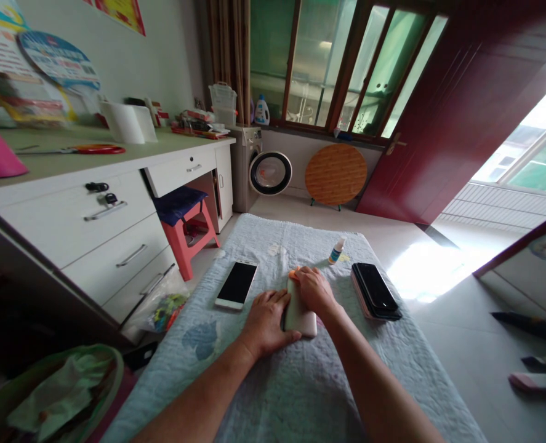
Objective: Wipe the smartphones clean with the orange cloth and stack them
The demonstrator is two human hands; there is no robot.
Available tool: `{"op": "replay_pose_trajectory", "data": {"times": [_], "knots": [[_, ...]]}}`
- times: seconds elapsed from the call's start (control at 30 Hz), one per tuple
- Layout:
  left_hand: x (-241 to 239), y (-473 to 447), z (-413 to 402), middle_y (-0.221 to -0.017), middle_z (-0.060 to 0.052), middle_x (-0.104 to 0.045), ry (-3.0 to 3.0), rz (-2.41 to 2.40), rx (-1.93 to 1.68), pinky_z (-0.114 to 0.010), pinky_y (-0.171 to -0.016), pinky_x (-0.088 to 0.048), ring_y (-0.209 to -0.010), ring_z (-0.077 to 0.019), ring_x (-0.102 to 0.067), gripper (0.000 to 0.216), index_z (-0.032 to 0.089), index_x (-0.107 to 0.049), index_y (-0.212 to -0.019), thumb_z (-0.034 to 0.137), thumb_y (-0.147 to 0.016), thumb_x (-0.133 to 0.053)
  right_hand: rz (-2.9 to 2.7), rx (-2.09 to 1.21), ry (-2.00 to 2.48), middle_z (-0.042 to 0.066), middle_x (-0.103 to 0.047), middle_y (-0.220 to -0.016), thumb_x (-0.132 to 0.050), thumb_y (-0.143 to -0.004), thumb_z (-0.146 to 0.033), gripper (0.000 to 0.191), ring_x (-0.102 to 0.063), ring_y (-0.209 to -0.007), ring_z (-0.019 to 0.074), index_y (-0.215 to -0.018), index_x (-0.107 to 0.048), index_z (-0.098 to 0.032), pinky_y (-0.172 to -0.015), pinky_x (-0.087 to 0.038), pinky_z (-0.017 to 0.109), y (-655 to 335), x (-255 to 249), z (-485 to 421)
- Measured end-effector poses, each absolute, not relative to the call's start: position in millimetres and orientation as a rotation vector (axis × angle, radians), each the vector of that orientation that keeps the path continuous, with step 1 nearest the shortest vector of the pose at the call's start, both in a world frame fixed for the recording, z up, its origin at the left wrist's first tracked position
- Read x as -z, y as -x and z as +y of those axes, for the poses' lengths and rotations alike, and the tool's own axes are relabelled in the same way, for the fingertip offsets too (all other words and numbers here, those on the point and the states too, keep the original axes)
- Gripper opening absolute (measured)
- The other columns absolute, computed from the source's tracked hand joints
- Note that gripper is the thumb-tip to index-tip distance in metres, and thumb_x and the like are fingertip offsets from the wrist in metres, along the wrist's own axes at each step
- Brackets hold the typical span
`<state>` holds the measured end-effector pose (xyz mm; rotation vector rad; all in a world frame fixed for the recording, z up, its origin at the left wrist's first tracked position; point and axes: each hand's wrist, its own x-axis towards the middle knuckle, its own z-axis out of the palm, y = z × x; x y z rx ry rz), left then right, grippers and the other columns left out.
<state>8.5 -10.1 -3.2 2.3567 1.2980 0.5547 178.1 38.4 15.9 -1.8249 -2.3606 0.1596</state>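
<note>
Left hand [266,323], thumb spread from fingers, steadies the pale phone [303,321] so right hand [314,288] fingers can pinch orange cloth [293,274], I think.

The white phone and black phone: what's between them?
The head view shows the left hand, a beige phone, an orange cloth and the right hand.

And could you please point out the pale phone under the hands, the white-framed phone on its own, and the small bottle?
Pale phone [303,321], head view: its near, uncovered part.
White-framed phone [237,283], head view: its dark screen.
Small bottle [335,253], head view: its labelled body.
</note>
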Motion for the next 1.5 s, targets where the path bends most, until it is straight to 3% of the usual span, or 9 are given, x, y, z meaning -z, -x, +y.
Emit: {"op": "replay_pose_trajectory", "data": {"times": [0.27, 0.63, 1.0, 1.27, 1.5], "knots": [[7, -9, -9, -0.136, -0.008, -0.054, -2.336, 1.31, -0.571, -0.044, -0.106, -0.035, -0.123, -0.0338, -0.045, 0.082, 0.02, -0.052, -0.13, 0.05, -0.057, -0.077, -2.292, -0.149, 1.861, 0.006, -0.062, -0.104, -0.037, -0.096, -0.022, 0.032, -0.05, -0.092, 0.0177, -0.113, -0.064, -0.025, -0.084, -0.034, 0.026, -203, -8, 25], [7, -9, -9, -0.139, -0.009, -0.052, -2.31, 1.311, -0.532, -0.046, -0.109, -0.031, -0.128, -0.034, -0.043, 0.087, 0.021, -0.049, -0.135, 0.053, -0.059, -0.075, -2.363, -0.197, 1.833, 0.007, -0.056, -0.119, -0.04, -0.095, -0.025, 0.03, -0.051, -0.094, 0.0197, -0.118, -0.059, -0.025, -0.079, -0.038, 0.028, -182, -13, -9], [8, -9, -8, -0.137, -0.009, -0.053, -2.345, 1.297, -0.546, -0.044, -0.108, -0.032, -0.125, -0.0329, -0.045, 0.085, 0.021, -0.047, -0.136, 0.048, -0.06, -0.075, -2.365, -0.186, 1.708, 0.004, -0.059, -0.116, -0.039, -0.096, -0.023, 0.029, -0.049, -0.095, 0.0182, -0.116, -0.06, -0.027, -0.084, -0.036, 0.026, -184, -7, -6], [8, -9, -8, -0.134, -0.009, -0.055, -2.337, 1.287, -0.599, -0.045, -0.107, -0.033, -0.122, -0.0337, -0.047, 0.083, 0.021, -0.051, -0.132, 0.055, -0.06, -0.073, -2.322, -0.151, 1.841, 0.005, -0.06, -0.11, -0.036, -0.096, -0.021, 0.033, -0.049, -0.093, 0.0186, -0.114, -0.063, -0.025, -0.08, -0.036, 0.027, -190, -9, 24], [11, -9, -8, -0.139, -0.008, -0.052, -2.336, 1.309, -0.566, -0.044, -0.107, -0.033, -0.125, -0.0337, -0.044, 0.084, 0.021, -0.051, -0.133, 0.05, -0.058, -0.075, -2.208, -0.212, 1.93, 0.007, -0.056, -0.12, -0.036, -0.095, -0.021, 0.035, -0.05, -0.099, 0.0192, -0.121, -0.059, -0.027, -0.08, -0.037, 0.026, -198, -5, 17]]}}
